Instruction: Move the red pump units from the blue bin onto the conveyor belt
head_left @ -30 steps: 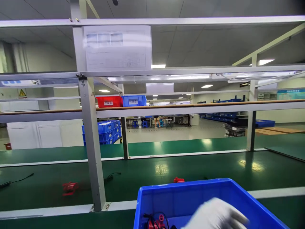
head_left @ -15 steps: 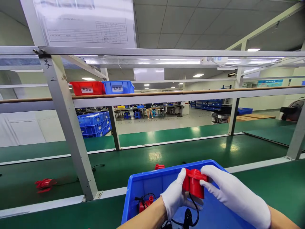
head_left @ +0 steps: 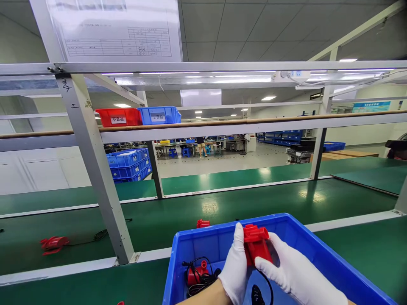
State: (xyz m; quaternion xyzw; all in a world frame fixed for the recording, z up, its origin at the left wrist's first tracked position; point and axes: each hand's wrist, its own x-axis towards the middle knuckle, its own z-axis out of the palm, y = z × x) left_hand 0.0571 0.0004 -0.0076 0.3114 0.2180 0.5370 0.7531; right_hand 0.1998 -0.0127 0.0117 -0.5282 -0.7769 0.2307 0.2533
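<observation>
Both gloved hands on the red pump, lower middle of frame, over the blue bin. Left hand clamps its side, right hand cups underneath, prob to steady it w/ cord dangling.

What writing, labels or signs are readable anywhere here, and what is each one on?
"不良品": white label on the red bin on the shelf.
"工具盒", somewhat blurred: white label on the blue bin beside it.
Printed sheet hanging from the frame: a table of text, too small to read.
Handwritten marks on the grey post: unclear.
Teal wall sign at far right: blurred.
Red part in the hands: no text visible.
</observation>
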